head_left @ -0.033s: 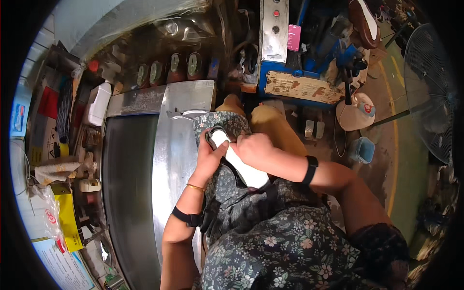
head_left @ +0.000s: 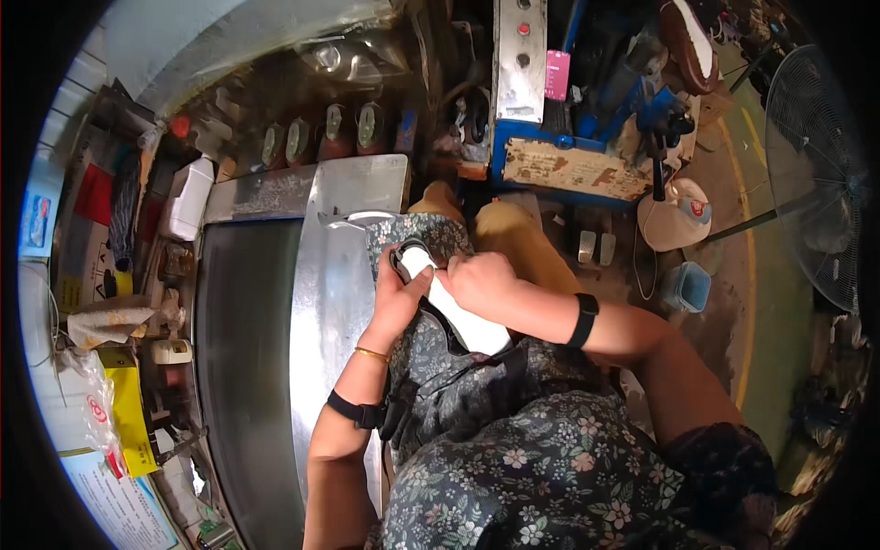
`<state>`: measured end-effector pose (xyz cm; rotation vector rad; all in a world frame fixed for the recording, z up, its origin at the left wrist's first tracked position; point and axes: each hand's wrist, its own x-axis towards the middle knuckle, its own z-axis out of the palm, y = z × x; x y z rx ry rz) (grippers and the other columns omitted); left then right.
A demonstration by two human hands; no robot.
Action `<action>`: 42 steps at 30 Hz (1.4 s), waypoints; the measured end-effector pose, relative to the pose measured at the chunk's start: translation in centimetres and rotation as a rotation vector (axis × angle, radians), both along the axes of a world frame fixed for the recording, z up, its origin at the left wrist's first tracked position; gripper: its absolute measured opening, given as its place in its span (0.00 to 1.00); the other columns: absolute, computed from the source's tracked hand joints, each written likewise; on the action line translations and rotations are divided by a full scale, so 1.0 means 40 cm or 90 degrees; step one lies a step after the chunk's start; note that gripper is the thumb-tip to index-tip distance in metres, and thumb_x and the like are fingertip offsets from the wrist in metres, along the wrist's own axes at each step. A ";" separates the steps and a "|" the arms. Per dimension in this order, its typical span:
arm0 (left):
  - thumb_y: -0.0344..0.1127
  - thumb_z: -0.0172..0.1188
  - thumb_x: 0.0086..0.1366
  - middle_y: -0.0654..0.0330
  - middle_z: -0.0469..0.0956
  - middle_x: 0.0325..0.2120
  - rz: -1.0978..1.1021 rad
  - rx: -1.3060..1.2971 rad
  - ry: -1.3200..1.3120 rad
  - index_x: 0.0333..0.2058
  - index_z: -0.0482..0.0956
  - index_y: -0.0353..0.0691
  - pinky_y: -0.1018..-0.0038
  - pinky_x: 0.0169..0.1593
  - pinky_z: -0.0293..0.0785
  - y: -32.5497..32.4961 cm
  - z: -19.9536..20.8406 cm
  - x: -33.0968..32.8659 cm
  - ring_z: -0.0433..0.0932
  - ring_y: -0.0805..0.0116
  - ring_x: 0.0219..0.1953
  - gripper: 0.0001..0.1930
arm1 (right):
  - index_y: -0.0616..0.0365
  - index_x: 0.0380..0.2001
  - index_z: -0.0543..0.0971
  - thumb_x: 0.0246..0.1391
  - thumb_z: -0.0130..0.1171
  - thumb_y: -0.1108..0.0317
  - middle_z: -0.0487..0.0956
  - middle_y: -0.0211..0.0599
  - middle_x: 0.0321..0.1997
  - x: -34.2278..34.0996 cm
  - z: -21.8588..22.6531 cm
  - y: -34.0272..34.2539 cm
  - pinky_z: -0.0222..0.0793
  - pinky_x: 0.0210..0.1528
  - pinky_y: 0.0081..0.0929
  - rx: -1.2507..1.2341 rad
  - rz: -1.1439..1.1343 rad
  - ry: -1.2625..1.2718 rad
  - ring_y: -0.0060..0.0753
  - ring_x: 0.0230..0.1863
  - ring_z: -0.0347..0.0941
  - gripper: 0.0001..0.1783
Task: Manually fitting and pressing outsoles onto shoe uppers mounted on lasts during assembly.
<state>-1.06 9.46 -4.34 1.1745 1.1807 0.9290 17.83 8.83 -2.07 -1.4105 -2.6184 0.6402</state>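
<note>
A dark shoe (head_left: 456,316) with a long white sole-shaped face turned up lies across my lap, on the dark floral apron (head_left: 513,458). My left hand (head_left: 400,291) is wrapped round its far end, with the thumb pressed on the white face. My right hand (head_left: 476,280) is closed at the shoe's right edge, its curled fingertips close to my left thumb. Whether a small thing sits between those right fingertips is hidden. Dark edging shows round the far end and along the left side of the white face.
A metal-topped bench (head_left: 330,266) with a dark belt (head_left: 247,348) runs along my left. Several shoes (head_left: 334,133) stand behind it. Ahead is a blue-framed machine (head_left: 577,165) with a button panel. To the right are a standing fan (head_left: 816,183), a round stool (head_left: 672,220) and a blue bin (head_left: 687,286).
</note>
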 end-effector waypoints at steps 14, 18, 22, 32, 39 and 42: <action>0.38 0.70 0.54 0.49 0.69 0.58 -0.046 0.079 -0.109 0.69 0.46 0.35 0.69 0.63 0.59 -0.121 0.155 -0.023 0.65 0.65 0.61 0.51 | 0.64 0.58 0.68 0.68 0.49 0.62 0.76 0.33 0.50 0.027 0.056 0.026 0.70 0.52 0.23 -0.412 -0.367 1.117 0.23 0.48 0.72 0.21; 0.30 0.78 0.43 0.45 0.69 0.59 -0.169 0.083 0.222 0.70 0.41 0.36 0.66 0.64 0.61 -0.228 0.278 -0.136 0.67 0.60 0.63 0.62 | 0.57 0.65 0.61 0.67 0.37 0.42 0.70 0.46 0.62 0.106 0.149 0.008 0.64 0.63 0.45 -0.565 -0.089 1.242 0.42 0.62 0.68 0.35; 0.34 0.70 0.54 0.49 0.69 0.59 0.095 0.130 -0.468 0.68 0.51 0.40 0.53 0.62 0.67 -0.222 0.345 -0.091 0.70 0.54 0.60 0.47 | 0.56 0.67 0.60 0.64 0.42 0.38 0.73 0.46 0.58 0.189 0.129 0.040 0.72 0.56 0.43 -0.645 -0.159 1.037 0.40 0.57 0.73 0.39; 0.49 0.56 0.67 0.54 0.78 0.50 0.179 -0.310 -0.564 0.56 0.71 0.37 0.62 0.58 0.70 -0.139 0.047 0.121 0.76 0.59 0.51 0.26 | 0.65 0.48 0.77 0.65 0.34 0.36 0.80 0.45 0.48 0.141 -0.093 -0.058 0.67 0.51 0.32 -0.540 -0.472 0.419 0.34 0.50 0.74 0.40; 0.47 0.55 0.68 0.54 0.78 0.48 0.193 -0.317 -0.572 0.54 0.71 0.34 0.65 0.56 0.72 -0.130 -0.001 0.093 0.78 0.62 0.49 0.24 | 0.69 0.57 0.71 0.69 0.30 0.42 0.78 0.47 0.52 0.015 -0.064 -0.085 0.66 0.57 0.28 -0.606 -0.508 0.534 0.33 0.54 0.73 0.39; 0.44 0.56 0.67 0.53 0.78 0.46 0.258 -0.320 -0.559 0.52 0.72 0.31 0.66 0.54 0.72 -0.142 -0.029 0.094 0.78 0.62 0.47 0.23 | 0.71 0.44 0.75 0.68 0.35 0.54 0.82 0.52 0.39 0.006 -0.096 -0.076 0.74 0.46 0.37 -0.300 -0.305 0.285 0.50 0.41 0.79 0.28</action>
